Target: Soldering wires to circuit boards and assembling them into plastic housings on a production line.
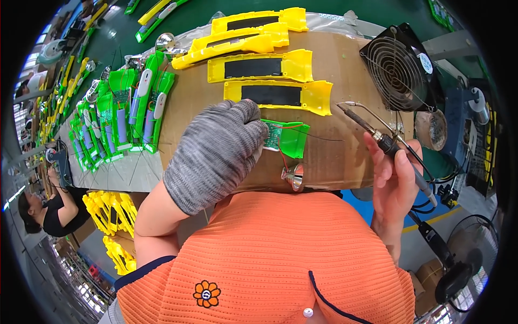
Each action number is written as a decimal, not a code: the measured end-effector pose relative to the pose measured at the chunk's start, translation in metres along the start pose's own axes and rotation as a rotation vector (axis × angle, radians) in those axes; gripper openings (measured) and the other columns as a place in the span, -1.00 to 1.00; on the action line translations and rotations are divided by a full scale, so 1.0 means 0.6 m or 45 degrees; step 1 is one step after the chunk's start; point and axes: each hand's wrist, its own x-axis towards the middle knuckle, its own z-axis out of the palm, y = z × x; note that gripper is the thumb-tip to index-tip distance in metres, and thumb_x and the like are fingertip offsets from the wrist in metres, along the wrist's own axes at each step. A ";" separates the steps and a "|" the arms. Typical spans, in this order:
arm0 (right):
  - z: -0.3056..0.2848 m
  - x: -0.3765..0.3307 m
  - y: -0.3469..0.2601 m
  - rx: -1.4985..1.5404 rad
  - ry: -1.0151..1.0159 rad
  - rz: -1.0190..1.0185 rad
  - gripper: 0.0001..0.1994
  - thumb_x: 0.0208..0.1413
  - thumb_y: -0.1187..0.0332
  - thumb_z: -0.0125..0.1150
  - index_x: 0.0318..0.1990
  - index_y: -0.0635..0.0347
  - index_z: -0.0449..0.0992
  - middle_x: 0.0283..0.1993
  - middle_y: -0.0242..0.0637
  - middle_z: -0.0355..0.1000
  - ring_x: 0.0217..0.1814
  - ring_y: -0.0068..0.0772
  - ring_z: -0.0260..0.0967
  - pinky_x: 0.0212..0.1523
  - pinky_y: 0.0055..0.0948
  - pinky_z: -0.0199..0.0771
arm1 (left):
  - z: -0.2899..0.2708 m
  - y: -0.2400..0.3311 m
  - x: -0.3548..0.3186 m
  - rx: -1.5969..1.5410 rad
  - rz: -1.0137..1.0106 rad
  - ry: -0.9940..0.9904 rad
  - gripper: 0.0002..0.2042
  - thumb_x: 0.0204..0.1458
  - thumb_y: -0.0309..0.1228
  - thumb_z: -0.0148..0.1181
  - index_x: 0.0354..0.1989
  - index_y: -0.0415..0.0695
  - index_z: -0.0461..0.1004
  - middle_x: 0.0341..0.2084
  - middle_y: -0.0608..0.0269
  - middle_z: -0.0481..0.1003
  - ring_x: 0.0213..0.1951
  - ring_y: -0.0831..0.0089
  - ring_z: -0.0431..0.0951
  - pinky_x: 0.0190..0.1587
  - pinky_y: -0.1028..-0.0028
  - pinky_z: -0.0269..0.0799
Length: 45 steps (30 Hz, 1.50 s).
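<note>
My left hand [221,146], in a grey knitted glove, is closed over the left part of a green plastic housing [295,141]. The glove hides that end. A small circuit board [273,137] shows in the housing beside my fingertips, with thin red and black wires. A red wire runs down toward a shiny reflector cup [294,177] near the table's front edge. My bare right hand [394,175] grips a soldering iron [387,144] by its handle. Its tip, with a thin curved metal tube alongside, points up and left, apart from the board.
Yellow housing halves with black pads [318,97] lie across the cardboard-covered table [340,156]. Wired green housings [121,102] are packed at the left. A black fan with a wire grille [396,75] stands at the back right. Another person [51,208] sits at far left.
</note>
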 end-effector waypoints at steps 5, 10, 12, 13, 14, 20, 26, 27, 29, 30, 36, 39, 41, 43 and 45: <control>0.000 0.006 0.008 0.070 0.030 -0.021 -0.85 0.28 0.39 0.00 -0.34 0.14 0.22 -0.69 -0.41 0.15 -0.68 -0.61 0.06 0.32 0.03 0.32 | 0.027 0.031 0.015 0.149 0.317 0.264 -0.77 -0.13 -0.34 0.21 -0.24 -0.03 0.52 -0.21 0.26 0.52 -0.07 0.20 0.48 0.05 0.16 0.35; 0.011 0.017 0.023 0.198 0.041 -0.032 -0.84 0.20 0.38 0.15 -0.25 0.22 0.30 -0.56 -0.24 0.37 -0.67 -0.59 0.15 -0.60 -0.59 0.16 | 0.076 0.057 0.063 0.266 0.461 0.197 -0.73 -0.19 -0.37 0.18 -0.22 0.03 0.53 -0.25 0.43 0.51 0.01 0.32 0.46 0.11 0.10 0.28; 0.010 0.021 0.028 0.206 0.011 -0.037 -0.84 0.20 0.38 0.15 -0.25 0.22 0.30 -0.56 -0.24 0.37 -0.67 -0.58 0.16 -0.60 -0.58 0.17 | 0.075 0.054 0.060 0.228 0.456 0.262 -0.73 -0.19 -0.38 0.20 -0.22 0.03 0.52 -0.24 0.42 0.51 0.00 0.33 0.47 0.11 0.11 0.28; 0.007 0.022 0.029 0.211 -0.012 -0.038 -0.84 0.19 0.39 0.16 -0.25 0.22 0.30 -0.56 -0.24 0.37 -0.68 -0.56 0.16 -0.60 -0.57 0.17 | 0.073 0.054 0.058 0.183 0.455 0.323 -0.73 -0.20 -0.38 0.23 -0.23 0.03 0.52 -0.24 0.41 0.52 0.00 0.33 0.47 0.11 0.12 0.29; 0.005 0.025 0.030 0.203 -0.020 -0.038 -0.83 0.19 0.40 0.17 -0.23 0.22 0.29 -0.56 -0.23 0.37 -0.68 -0.55 0.17 -0.61 -0.56 0.17 | 0.063 0.049 0.049 0.080 0.392 0.337 -0.75 -0.15 -0.44 0.29 -0.23 0.05 0.51 -0.28 0.40 0.55 -0.04 0.32 0.50 0.09 0.21 0.32; 0.023 0.041 0.037 0.199 -0.154 0.066 -0.81 0.18 0.46 0.18 -0.17 0.19 0.25 -0.47 -0.22 0.42 -0.63 -0.52 0.28 -0.55 -0.54 0.34 | 0.043 -0.021 -0.005 -0.070 -0.287 0.773 -0.87 -0.05 -0.54 0.32 -0.31 -0.07 0.59 -0.35 0.24 0.62 -0.09 0.21 0.59 0.04 0.23 0.45; 0.028 0.061 0.058 0.169 -0.316 0.105 -0.84 0.20 0.51 0.12 -0.18 0.18 0.25 -0.40 -0.13 0.46 -0.61 -0.50 0.33 -0.57 -0.55 0.34 | 0.053 -0.028 0.002 -0.758 -0.625 0.573 -0.89 -0.07 -0.55 0.30 -0.33 -0.15 0.59 -0.40 0.15 0.59 -0.26 0.21 0.62 -0.08 0.34 0.51; 0.021 0.054 0.056 0.183 -0.311 0.116 -0.81 0.18 0.54 0.15 -0.19 0.17 0.25 -0.40 -0.21 0.45 -0.59 -0.50 0.36 -0.63 -0.54 0.36 | 0.045 -0.028 0.003 -0.694 -0.503 0.489 -0.89 -0.08 -0.55 0.31 -0.34 -0.16 0.59 -0.39 0.11 0.58 -0.27 0.20 0.61 -0.15 0.34 0.52; 0.000 0.044 0.044 0.136 -0.342 0.122 -0.82 0.16 0.57 0.14 -0.20 0.19 0.25 -0.38 -0.19 0.46 -0.59 -0.49 0.39 -0.63 -0.53 0.38 | 0.045 -0.029 0.010 -0.567 -0.333 0.380 -0.90 -0.07 -0.55 0.31 -0.35 -0.18 0.58 -0.37 0.09 0.57 -0.28 0.16 0.60 -0.16 0.32 0.52; -0.006 0.043 0.039 0.125 -0.360 0.129 -0.83 0.16 0.57 0.14 -0.20 0.20 0.25 -0.37 -0.19 0.47 -0.59 -0.49 0.39 -0.62 -0.52 0.39 | 0.043 -0.032 0.018 -0.554 -0.223 0.369 -0.91 -0.04 -0.51 0.31 -0.34 -0.16 0.58 -0.38 0.10 0.55 -0.29 0.11 0.58 -0.19 0.28 0.51; 0.002 0.049 0.024 0.070 -0.375 0.212 -0.86 0.15 0.59 0.14 -0.20 0.25 0.30 -0.39 -0.19 0.47 -0.58 -0.46 0.43 -0.58 -0.51 0.42 | 0.035 -0.073 0.062 -0.510 0.019 -0.015 -0.91 0.03 -0.40 0.24 -0.32 -0.10 0.61 -0.38 0.13 0.52 -0.29 0.10 0.57 -0.20 0.21 0.50; 0.006 0.055 0.023 0.010 -0.407 0.306 -0.85 0.15 0.55 0.16 -0.22 0.26 0.30 -0.38 -0.16 0.48 -0.58 -0.45 0.43 -0.59 -0.50 0.43 | 0.030 -0.073 0.069 -0.505 0.086 -0.042 -0.91 -0.05 -0.51 0.31 -0.34 -0.17 0.60 -0.46 0.13 0.50 -0.34 0.12 0.56 -0.28 0.32 0.50; 0.010 0.057 0.023 -0.034 -0.432 0.340 -0.83 0.14 0.50 0.18 -0.22 0.26 0.29 -0.35 -0.14 0.48 -0.58 -0.43 0.43 -0.61 -0.48 0.44 | 0.030 -0.069 0.073 -0.353 0.087 -0.074 -0.91 -0.06 -0.52 0.30 -0.35 -0.17 0.60 -0.47 0.12 0.50 -0.33 0.12 0.56 -0.27 0.29 0.51; 0.018 0.057 0.022 0.033 -0.413 0.369 -0.87 0.17 0.59 0.18 -0.25 0.25 0.32 -0.46 -0.22 0.46 -0.56 -0.47 0.45 -0.56 -0.52 0.42 | 0.027 -0.065 0.076 -0.345 0.080 -0.090 -0.92 -0.06 -0.52 0.29 -0.36 -0.17 0.61 -0.46 0.13 0.51 -0.33 0.12 0.57 -0.27 0.27 0.51; 0.023 0.057 0.020 0.005 -0.410 0.383 -0.86 0.17 0.59 0.19 -0.25 0.25 0.32 -0.47 -0.23 0.46 -0.56 -0.47 0.44 -0.56 -0.52 0.43 | 0.028 -0.064 0.077 -0.313 0.070 -0.101 -0.92 -0.07 -0.53 0.28 -0.36 -0.16 0.61 -0.44 0.14 0.52 -0.32 0.12 0.57 -0.26 0.27 0.52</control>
